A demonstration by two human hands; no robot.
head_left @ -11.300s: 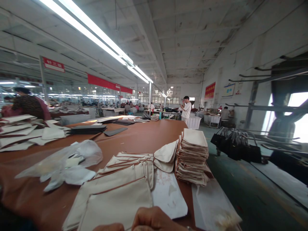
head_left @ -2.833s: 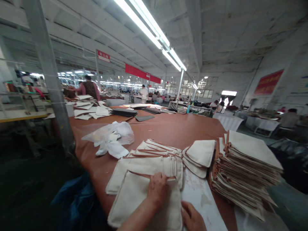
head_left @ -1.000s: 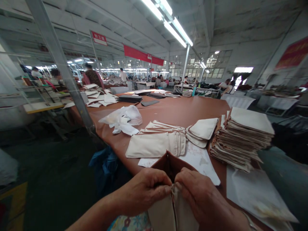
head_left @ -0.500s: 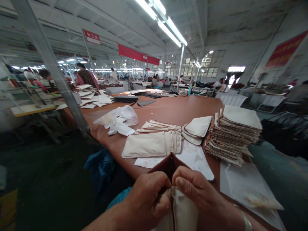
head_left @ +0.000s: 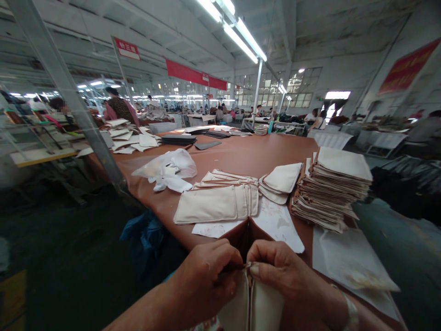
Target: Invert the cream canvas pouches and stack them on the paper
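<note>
My left hand (head_left: pixel 215 271) and my right hand (head_left: pixel 280 271) meet at the bottom middle, each pinching an edge of a folded leather piece (head_left: pixel 267 301). The piece has cream outer faces and a brown inside, and a seam or gap runs down between its two cream halves. Its brown far end (head_left: pixel 248 230) stands up in a point beyond my fingers. The exact grip of my left fingertips is partly hidden. Just past my hands, several flat cream panels (head_left: pixel 206 204) with brown edges lie overlapping, partly over a white paper sheet (head_left: pixel 280 225).
A tall stack of cream panels (head_left: pixel 339 184) rises on the right of the brown-covered table (head_left: pixel 241 154). Several rounded panels (head_left: pixel 282 179) lie beside it. A clear plastic bag (head_left: pixel 172 168) sits left; a metal post (head_left: pixel 79 101) stands at the table's left edge. Other people work farther back.
My left hand has shifted slightly left and its fingers have loosened from a tight fist to a pinch. More of the cream halves and the seam between them shows.
</note>
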